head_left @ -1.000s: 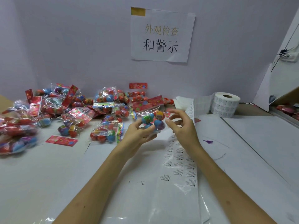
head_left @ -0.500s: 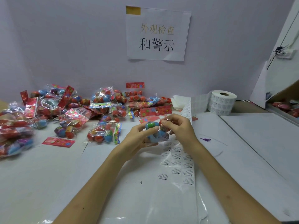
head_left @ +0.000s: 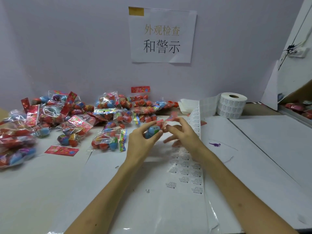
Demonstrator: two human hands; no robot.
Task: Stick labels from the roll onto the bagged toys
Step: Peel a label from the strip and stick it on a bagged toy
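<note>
My left hand point(head_left: 141, 141) grips a clear bagged toy point(head_left: 152, 130) with blue and green eggs inside, held above the table's middle. My right hand point(head_left: 184, 135) is blurred; its thumb and forefinger pinch the bag's red header card, and the other fingers spread below. The label strip point(head_left: 185, 173) lies under my right wrist. It runs back across the table to the white label roll point(head_left: 232, 105) at the back right. Several labels are gone from the strip's near end.
A pile of bagged toys point(head_left: 72, 122) fills the back left of the table, one bag point(head_left: 109, 141) close to my left hand. A loose red header card point(head_left: 61, 150) lies in front of the pile. A paper sign point(head_left: 162, 35) hangs on the wall.
Both hands have turned the bagged toy, so its red header now points toward my right hand. My right hand's lower fingers have spread out, blurred by motion.
</note>
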